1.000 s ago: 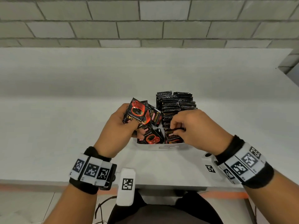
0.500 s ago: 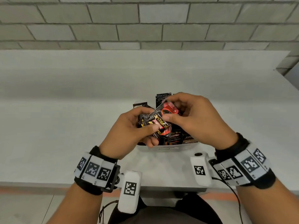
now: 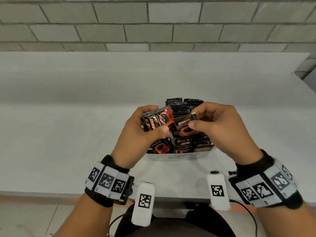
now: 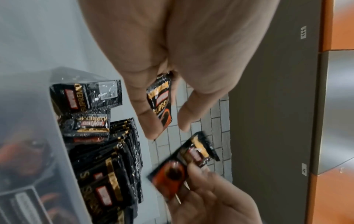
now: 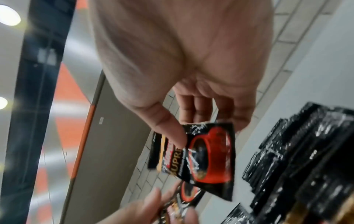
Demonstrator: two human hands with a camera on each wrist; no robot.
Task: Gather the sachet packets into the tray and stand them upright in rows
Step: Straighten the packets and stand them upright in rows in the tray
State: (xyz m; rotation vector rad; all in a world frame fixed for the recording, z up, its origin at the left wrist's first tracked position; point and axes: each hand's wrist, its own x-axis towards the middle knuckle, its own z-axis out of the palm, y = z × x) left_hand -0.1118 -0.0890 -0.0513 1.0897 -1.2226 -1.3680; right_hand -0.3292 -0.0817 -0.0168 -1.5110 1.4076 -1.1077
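A white tray (image 3: 178, 156) sits on the table before me, holding black and red coffee sachets. Rows of upright sachets (image 3: 184, 105) fill its far part, and loose sachets (image 3: 162, 147) lie at its near end. My left hand (image 3: 136, 134) holds a small stack of sachets (image 3: 158, 119) above the tray, thumb on top. My right hand (image 3: 218, 124) pinches a single sachet (image 3: 185, 124) between thumb and fingers, right beside the stack. In the left wrist view the held sachet (image 4: 161, 103) lies between my fingers. The right wrist view shows the pinched sachet (image 5: 206, 157) under my thumb.
The white table (image 3: 68, 134) stretches wide on both sides of the tray, with a grey brick wall (image 3: 153, 23) behind it. The table's near edge (image 3: 42, 192) runs just under my wrists. The standing rows (image 4: 114, 159) rise above the tray wall.
My right hand left the upright rows, came up to the left hand's stack and took one sachet from it. It now draws that sachet to the right, apart from the stack.
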